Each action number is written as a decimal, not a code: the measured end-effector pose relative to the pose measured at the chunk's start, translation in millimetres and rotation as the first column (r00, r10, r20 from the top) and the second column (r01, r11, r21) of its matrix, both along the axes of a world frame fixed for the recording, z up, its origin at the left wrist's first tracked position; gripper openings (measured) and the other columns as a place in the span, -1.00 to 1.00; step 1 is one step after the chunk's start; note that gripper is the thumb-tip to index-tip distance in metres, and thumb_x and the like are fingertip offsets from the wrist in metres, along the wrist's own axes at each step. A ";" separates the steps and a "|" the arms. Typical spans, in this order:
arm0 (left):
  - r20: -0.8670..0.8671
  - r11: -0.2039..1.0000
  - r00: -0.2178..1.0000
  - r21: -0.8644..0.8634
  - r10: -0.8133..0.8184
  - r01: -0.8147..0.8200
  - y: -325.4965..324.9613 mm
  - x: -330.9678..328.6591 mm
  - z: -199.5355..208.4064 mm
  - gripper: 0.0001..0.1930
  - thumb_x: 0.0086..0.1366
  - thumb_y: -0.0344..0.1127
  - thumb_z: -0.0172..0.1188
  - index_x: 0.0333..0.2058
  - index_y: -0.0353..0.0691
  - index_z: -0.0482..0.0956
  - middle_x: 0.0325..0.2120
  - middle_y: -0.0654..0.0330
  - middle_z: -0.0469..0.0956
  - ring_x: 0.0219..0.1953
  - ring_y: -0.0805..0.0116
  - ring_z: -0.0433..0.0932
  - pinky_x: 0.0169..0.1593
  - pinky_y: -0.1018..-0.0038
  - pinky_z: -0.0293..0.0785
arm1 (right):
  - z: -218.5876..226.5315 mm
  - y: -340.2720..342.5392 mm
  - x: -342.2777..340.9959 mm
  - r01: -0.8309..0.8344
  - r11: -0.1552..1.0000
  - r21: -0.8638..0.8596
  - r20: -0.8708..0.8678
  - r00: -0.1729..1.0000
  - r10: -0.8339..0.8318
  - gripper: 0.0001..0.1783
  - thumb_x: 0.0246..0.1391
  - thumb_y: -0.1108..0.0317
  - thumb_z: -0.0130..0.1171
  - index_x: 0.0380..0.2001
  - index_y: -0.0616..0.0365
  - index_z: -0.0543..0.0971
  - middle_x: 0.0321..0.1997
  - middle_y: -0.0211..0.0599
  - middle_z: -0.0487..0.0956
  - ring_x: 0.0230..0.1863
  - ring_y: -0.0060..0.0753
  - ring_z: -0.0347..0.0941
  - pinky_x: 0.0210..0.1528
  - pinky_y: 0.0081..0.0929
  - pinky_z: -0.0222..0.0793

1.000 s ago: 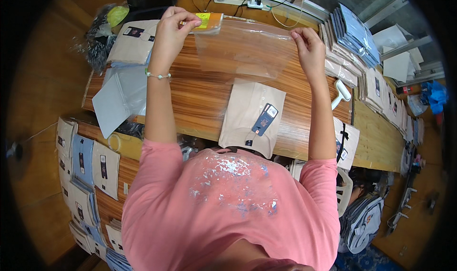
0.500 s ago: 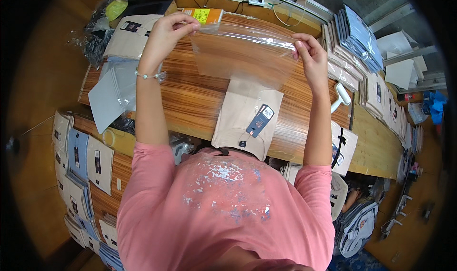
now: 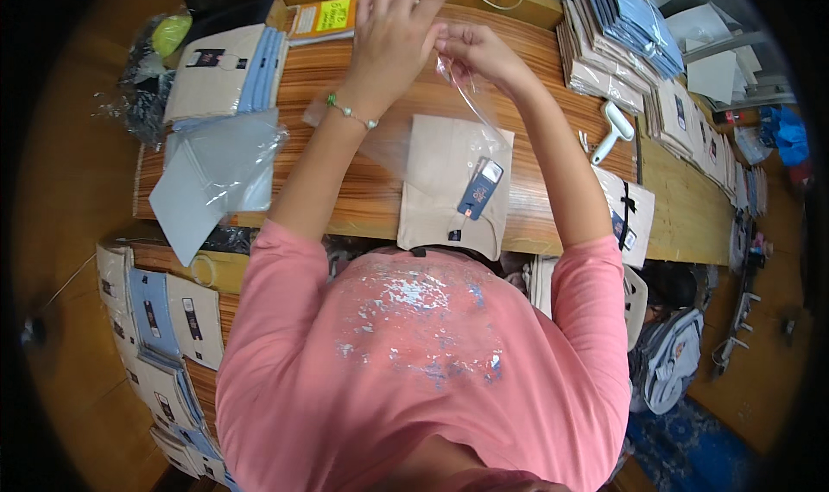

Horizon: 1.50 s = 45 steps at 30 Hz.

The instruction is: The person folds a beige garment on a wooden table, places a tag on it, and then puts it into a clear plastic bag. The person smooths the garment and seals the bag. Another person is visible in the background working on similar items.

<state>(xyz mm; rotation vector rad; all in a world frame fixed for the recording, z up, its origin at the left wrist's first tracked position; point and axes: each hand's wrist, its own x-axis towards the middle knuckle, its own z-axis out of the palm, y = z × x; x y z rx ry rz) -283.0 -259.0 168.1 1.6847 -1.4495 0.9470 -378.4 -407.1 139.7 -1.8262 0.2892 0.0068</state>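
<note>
My right hand (image 3: 477, 50) pinches the gathered edge of a clear plastic bag (image 3: 386, 136) above the table. Close against its fingertips is my left hand (image 3: 390, 38), its fingers stretched out and spread over the bag. The bag hangs loosely, and its lower part lies across the upper part of a folded beige garment (image 3: 432, 207). That garment rests at the table's near edge in front of me. A dark blue hang tag (image 3: 480, 188) on a thin cord lies on it.
A white lint roller (image 3: 614, 133) lies at right, near stacked bagged garments (image 3: 635, 21). At left are folded garments (image 3: 214, 73) and clear bags with pale sheets (image 3: 197, 185). An orange packet (image 3: 321, 19) sits at the back. More packed garments (image 3: 155, 315) fill the lower left.
My hands have come together from the bag's two top corners. The bag was stretched flat between them and is now gathered and slack. The left hand's fingers have spread.
</note>
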 end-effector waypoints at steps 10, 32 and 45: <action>-0.970 0.415 0.223 0.243 0.099 0.877 46.0 -75.7 -150.7 -0.68 0.24 -0.10 0.11 -0.19 -0.24 0.51 -0.15 0.14 0.55 -0.07 0.28 0.52 -0.06 0.44 0.42 | -94.3 -42.2 -23.7 0.463 0.454 0.761 -0.006 0.706 -0.709 -0.82 0.27 0.33 -0.29 -0.16 0.17 0.24 -0.12 0.13 0.48 -0.25 -0.06 0.50 -0.30 -0.19 0.53; -0.968 0.936 -0.237 -0.008 0.081 0.353 -8.1 2.6 -227.5 -0.70 0.22 -0.19 0.14 -0.11 -0.16 0.49 -0.24 0.06 0.57 -0.22 0.30 0.56 -0.11 0.45 0.52 | -184.9 -47.1 -131.0 0.450 0.398 0.799 -0.204 0.826 -0.525 -0.86 0.08 0.41 0.10 -0.30 0.22 0.48 -0.36 -0.26 0.53 -0.28 -0.37 0.52 -0.12 -0.27 0.54; -0.983 0.814 -0.047 0.117 0.175 0.569 -6.1 21.5 -228.7 -0.79 0.07 -0.26 0.30 -0.41 -0.29 0.57 -0.47 0.21 0.60 -0.32 0.40 0.59 -0.25 0.56 0.47 | -172.2 -38.9 -134.6 0.676 0.584 0.450 -0.296 0.730 -0.616 -0.90 0.05 0.40 0.10 -0.40 0.21 0.51 -0.45 -0.34 0.48 -0.52 -0.47 0.48 -0.51 -0.53 0.53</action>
